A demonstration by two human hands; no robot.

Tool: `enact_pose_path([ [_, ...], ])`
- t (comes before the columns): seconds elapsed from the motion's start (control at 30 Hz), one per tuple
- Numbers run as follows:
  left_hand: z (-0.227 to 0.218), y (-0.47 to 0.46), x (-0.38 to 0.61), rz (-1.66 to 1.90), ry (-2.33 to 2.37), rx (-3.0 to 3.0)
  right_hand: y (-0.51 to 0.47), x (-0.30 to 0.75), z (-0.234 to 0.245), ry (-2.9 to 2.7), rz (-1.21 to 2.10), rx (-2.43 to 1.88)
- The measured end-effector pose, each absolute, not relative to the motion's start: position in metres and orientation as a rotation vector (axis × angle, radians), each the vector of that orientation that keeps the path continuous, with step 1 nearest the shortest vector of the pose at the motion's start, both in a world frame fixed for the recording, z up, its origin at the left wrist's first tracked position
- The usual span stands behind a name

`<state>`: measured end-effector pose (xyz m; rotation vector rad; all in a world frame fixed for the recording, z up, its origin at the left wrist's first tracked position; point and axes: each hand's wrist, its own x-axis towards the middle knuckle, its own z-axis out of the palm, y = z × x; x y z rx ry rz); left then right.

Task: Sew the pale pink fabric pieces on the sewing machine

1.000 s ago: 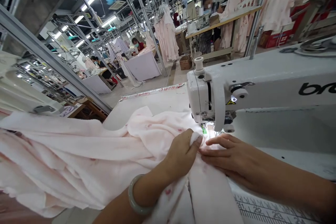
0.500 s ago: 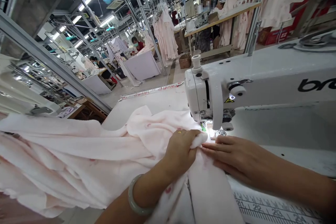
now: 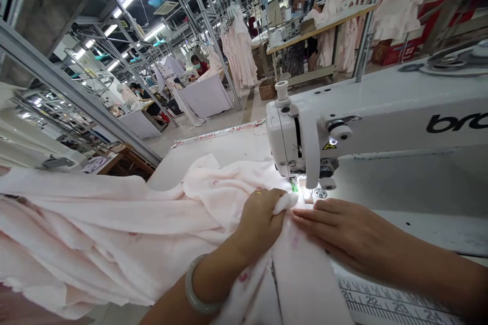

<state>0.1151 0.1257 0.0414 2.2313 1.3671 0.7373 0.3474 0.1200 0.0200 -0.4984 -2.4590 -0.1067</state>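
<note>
A pale pink fabric (image 3: pixel 125 228) with small red marks lies bunched across the sewing table and runs to the needle. My left hand (image 3: pixel 261 223), with a pale bangle on the wrist, is closed on a fold of this fabric just left of the presser foot (image 3: pixel 305 193). My right hand (image 3: pixel 335 228) lies flat, fingers stretched out, pressing the fabric strip in front of the needle. The white sewing machine (image 3: pixel 381 117) rises right behind both hands.
A printed ruler (image 3: pixel 392 304) runs along the table's near right edge. The white table top (image 3: pixel 224 150) stretches back to a taped edge. Metal racks stand at the left. Other people sit at distant work tables among hanging pink garments (image 3: pixel 240 51).
My left hand has pulled the fabric fold slightly back and left from the presser foot. My right hand has slid a little toward me. The view has shifted slightly.
</note>
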Motion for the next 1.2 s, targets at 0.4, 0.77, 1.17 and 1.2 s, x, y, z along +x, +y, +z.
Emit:
enact_pose_path([
  [0.4,0.04,0.119,0.112,0.654,1.028,2.529,0.119,0.351,0.027,-2.516,0.196,-0.552],
  [0.77,0.038,0.122,0.109,0.629,0.889,2.498,0.115,0.355,0.032,-2.575,0.165,-0.388],
  [1.17,0.034,0.121,0.108,0.468,0.787,2.712,0.122,0.356,0.031,-2.471,0.12,-0.49],
  [1.2,0.032,0.121,0.108,0.453,0.778,2.753,0.124,0.357,0.03,-2.447,0.098,-0.525],
])
